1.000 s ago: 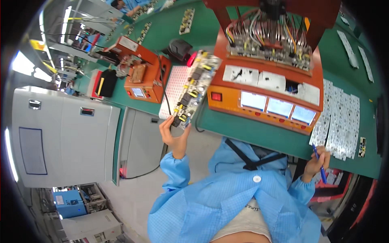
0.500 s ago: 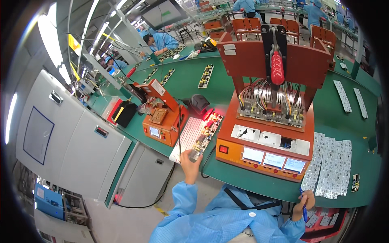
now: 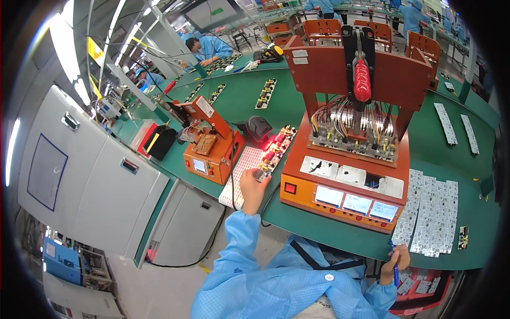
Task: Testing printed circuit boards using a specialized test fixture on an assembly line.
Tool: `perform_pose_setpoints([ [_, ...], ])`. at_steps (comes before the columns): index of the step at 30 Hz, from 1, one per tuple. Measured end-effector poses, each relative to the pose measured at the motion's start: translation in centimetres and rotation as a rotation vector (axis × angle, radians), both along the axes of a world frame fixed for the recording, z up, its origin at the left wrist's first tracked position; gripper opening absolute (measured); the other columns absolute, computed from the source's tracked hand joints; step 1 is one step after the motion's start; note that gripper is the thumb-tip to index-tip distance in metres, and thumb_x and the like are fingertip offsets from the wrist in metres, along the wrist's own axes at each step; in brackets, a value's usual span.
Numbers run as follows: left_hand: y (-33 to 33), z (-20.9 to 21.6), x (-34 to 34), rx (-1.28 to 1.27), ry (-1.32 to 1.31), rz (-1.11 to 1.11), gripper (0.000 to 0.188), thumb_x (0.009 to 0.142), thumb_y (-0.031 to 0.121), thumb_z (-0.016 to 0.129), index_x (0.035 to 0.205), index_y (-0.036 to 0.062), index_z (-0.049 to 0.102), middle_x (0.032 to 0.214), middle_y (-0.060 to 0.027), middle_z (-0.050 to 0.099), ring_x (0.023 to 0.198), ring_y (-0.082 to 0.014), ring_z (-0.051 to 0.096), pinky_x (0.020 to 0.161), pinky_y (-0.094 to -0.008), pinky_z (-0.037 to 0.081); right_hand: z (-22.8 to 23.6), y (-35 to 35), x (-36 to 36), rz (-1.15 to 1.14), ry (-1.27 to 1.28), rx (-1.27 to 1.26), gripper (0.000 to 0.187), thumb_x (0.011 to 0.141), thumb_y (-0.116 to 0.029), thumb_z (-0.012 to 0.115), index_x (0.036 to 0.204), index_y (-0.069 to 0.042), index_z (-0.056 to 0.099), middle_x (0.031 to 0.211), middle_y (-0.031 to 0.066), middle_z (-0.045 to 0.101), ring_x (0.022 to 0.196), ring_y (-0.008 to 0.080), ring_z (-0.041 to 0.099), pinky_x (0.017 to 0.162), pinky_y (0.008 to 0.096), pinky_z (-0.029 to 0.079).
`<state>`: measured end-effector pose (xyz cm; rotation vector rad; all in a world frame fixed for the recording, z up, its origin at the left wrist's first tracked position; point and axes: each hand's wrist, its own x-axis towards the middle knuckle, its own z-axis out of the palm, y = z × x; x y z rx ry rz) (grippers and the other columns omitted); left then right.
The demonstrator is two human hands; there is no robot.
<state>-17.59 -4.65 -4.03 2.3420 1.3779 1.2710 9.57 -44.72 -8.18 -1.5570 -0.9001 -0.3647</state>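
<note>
My left hand [image 3: 252, 185] pinches the near end of a long circuit board [image 3: 276, 151] crowded with components. Red light from a dark barcode scanner [image 3: 256, 129] falls across that board. Underneath and to its left lies a white sheet [image 3: 238, 178] printed with rows of small red marks. Low at the right, by the table's front edge, my right hand [image 3: 398, 258] is closed around a blue pen [image 3: 395, 271]. Between the two hands stands a large orange test fixture [image 3: 342, 199] with lit displays and a red-handled toggle clamp [image 3: 362, 80]; a wired board sits inside it.
A smaller orange fixture [image 3: 204, 159] stands left of the sheet. Rows of pale boards [image 3: 435, 218] cover the table's right side, beside a small board [image 3: 463, 237]. A red bin [image 3: 425, 297] holds more boards below. Another board [image 3: 265, 94] lies farther back. Co-workers sit beyond.
My left hand has pushed the circuit board forward and slightly right, farther into the scanner's red light. My right hand keeps the pen, nearly unmoved.
</note>
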Motion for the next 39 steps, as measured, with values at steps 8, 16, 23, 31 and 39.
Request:
perform_pose_setpoints([
  [8, 0.4, -1.2, -0.8, -0.012, 0.012, -0.081, 0.045, 0.066, 0.014, 0.081, 0.103, 0.0020, 0.059, 0.095, -0.0106, 0.060, 0.093, -0.0299, 0.055, 0.084, -0.0394, 0.043, 0.5, 0.0, 0.0, 0.031, -0.017, 0.036, 0.023, 0.090, -0.012, 0.046, 0.070, 0.001, 0.047, 0.063, 0.0079, 0.047, 0.051, 0.0121, 0.041, 0.048, 0.0257, 0.031],
  [16, 2.3, 1.0, 2.5, 0.032, 0.084, -0.063, 0.041, 0.068, 0.020, 0.079, 0.101, 0.0023, 0.061, 0.095, -0.0122, 0.061, 0.093, -0.0320, 0.056, 0.083, -0.0408, 0.044, -0.1, 0.0, 0.1, 0.038, -0.023, 0.054, 0.022, 0.090, -0.011, 0.046, 0.071, 0.001, 0.047, 0.063, 0.0078, 0.047, 0.051, 0.0118, 0.041, 0.048, 0.0251, 0.031],
  [23, 5.8, -1.3, 5.4, 0.024, 0.114, -0.082, 0.040, 0.070, 0.024, 0.078, 0.099, 0.0015, 0.063, 0.096, -0.0150, 0.062, 0.093, -0.0337, 0.058, 0.082, -0.0411, 0.046, 0.6, 0.0, -0.1, 0.044, 0.009, 0.046, 0.023, 0.090, -0.012, 0.046, 0.072, 0.001, 0.048, 0.063, 0.0076, 0.047, 0.052, 0.0117, 0.042, 0.048, 0.0252, 0.031],
  [31, 5.4, 0.4, 6.4, 0.075, 0.126, -0.065, 0.043, 0.070, 0.031, 0.078, 0.098, 0.0023, 0.063, 0.092, -0.0144, 0.062, 0.090, -0.0331, 0.057, 0.081, -0.0419, 0.046, 0.5, 0.0, -0.1, 0.036, -0.004, 0.011, 0.025, 0.090, -0.015, 0.047, 0.071, 0.001, 0.047, 0.062, 0.0076, 0.046, 0.050, 0.0127, 0.042, 0.047, 0.0259, 0.031],
  [39, 7.1, 5.5, 10.3, 0.256, 0.163, -0.064, 0.042, 0.068, 0.033, 0.079, 0.094, 0.0025, 0.065, 0.079, -0.0179, 0.065, 0.077, -0.0359, 0.062, 0.068, -0.0447, 0.049, 0.1, 0.0, 0.1, 0.037, 0.025, 0.029, 0.025, 0.089, -0.015, 0.048, 0.071, 0.000, 0.047, 0.062, 0.0080, 0.046, 0.051, 0.0129, 0.042, 0.047, 0.0256, 0.032],
])
